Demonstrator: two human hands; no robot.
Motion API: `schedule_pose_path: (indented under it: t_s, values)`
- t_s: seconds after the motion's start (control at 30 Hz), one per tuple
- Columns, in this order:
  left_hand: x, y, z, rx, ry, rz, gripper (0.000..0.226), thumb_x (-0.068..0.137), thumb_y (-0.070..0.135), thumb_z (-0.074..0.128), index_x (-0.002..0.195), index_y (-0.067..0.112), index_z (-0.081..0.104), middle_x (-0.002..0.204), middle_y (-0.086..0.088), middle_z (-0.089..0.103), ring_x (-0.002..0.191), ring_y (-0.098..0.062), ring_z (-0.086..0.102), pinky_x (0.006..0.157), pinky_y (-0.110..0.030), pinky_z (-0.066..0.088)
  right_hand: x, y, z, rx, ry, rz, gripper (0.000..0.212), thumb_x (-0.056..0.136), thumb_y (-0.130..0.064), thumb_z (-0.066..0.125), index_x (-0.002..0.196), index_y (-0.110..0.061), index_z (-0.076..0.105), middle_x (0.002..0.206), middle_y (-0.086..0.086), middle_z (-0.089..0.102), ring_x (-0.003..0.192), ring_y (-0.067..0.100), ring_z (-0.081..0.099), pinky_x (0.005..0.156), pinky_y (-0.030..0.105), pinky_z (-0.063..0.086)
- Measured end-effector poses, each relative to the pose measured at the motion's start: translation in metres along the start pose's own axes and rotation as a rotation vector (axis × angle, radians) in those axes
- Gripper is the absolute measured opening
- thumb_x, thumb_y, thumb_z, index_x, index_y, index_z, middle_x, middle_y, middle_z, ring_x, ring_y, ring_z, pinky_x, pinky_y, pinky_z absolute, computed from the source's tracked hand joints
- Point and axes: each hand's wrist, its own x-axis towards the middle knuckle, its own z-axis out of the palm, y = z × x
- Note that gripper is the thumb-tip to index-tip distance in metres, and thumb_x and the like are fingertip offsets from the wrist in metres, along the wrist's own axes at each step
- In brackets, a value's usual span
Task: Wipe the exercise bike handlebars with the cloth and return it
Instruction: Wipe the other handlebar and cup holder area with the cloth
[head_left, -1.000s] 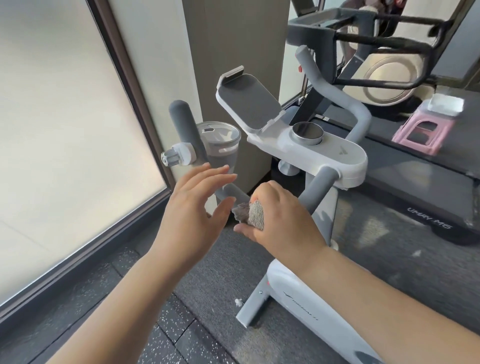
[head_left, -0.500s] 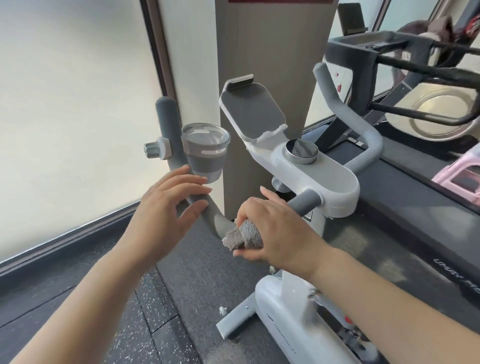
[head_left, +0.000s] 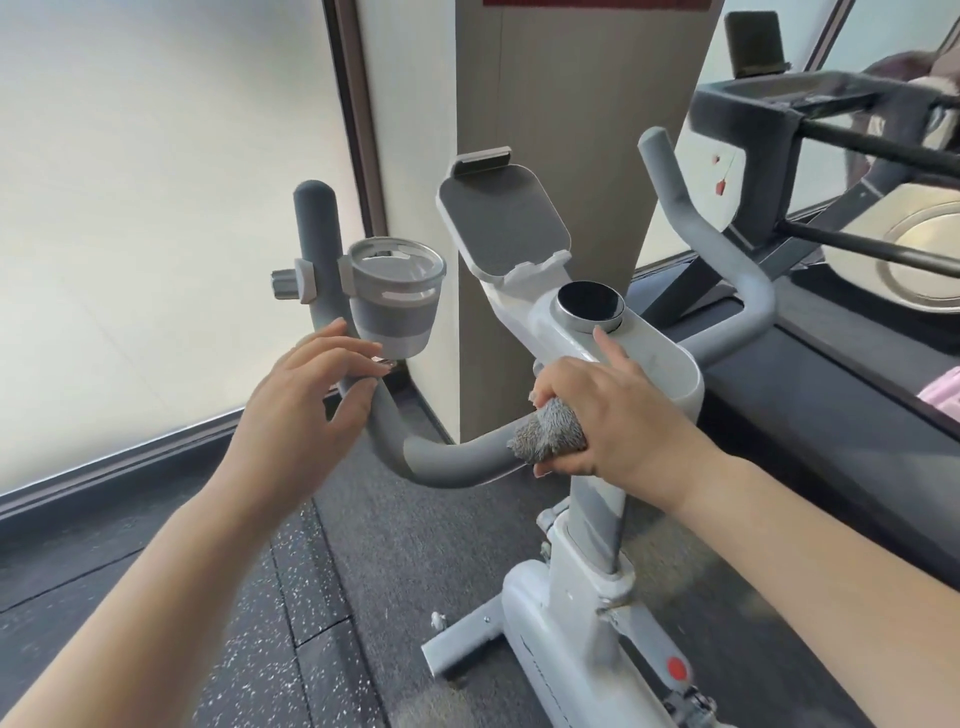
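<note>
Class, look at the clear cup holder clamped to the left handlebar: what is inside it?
The clear cup holder with a grey band appears empty; only its slotted base shows through the open top. The lower wall behind the band is hidden from view.

No text, brand or number can be read here. The white exercise bike frame (head_left: 566, 670) at near right carries a faint dark line of lettering along its lower housing, too blurred to make out, with a plain red round dot (head_left: 676, 669) just beside it. The round dial (head_left: 589, 301) on the console is dark and shows no figures. A red strip (head_left: 597, 2) at the top of the far pillar is cut off and unreadable.
</note>
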Motion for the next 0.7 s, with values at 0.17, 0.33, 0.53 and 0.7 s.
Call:
schedule_pose_path:
  t_s: [0.17,0.33,0.53,0.7]
  values:
    - [-0.001,0.005,-0.001,0.026,-0.025,-0.017,0.016,0.088,0.015,0.060,0.095,0.025,0.069,0.113,0.018,0.062,0.131,-0.002,0.040,0.105,-0.021,0.029,-0.007,0.018,-0.005,-0.046,0.023,0.023,0.065,0.053,-0.044,0.087,0.096,-0.025,0.043,0.087,-0.010,0.059,0.080,0.011,0.060,0.118,0.039,0.002]
    - [-0.001,0.002,-0.004,0.009,-0.041,-0.014,0.016,0.087,0.014,0.061,0.095,0.025,0.069,0.113,0.017,0.063,0.130,-0.001,0.041,0.104,-0.015,0.026,-0.005,0.021,-0.008,0.015,0.027,0.064,0.061,0.052,-0.044,0.087,0.096,-0.022,0.050,0.088,-0.019,0.049,0.080,-0.004,0.039,0.118,0.032,0.002]
    - [-0.001,0.000,-0.003,-0.001,-0.044,0.001,0.014,0.087,0.016,0.060,0.095,0.022,0.069,0.113,0.016,0.062,0.131,-0.006,0.041,0.106,-0.027,0.032,-0.005,-0.004,-0.008,0.253,0.022,0.227,0.051,0.061,-0.041,0.084,0.096,-0.018,0.054,0.099,-0.003,0.058,0.091,0.013,0.050,0.076,0.021,0.033]
    - [0.000,0.000,-0.004,0.022,-0.064,0.015,0.013,0.087,0.013,0.063,0.095,0.021,0.070,0.113,0.011,0.064,0.131,-0.010,0.042,0.106,-0.029,0.033,-0.001,-0.046,0.006,0.378,0.069,0.211,0.043,0.070,-0.044,0.077,0.092,-0.015,0.054,0.098,-0.001,0.059,0.093,0.017,0.052,0.085,0.027,0.038]
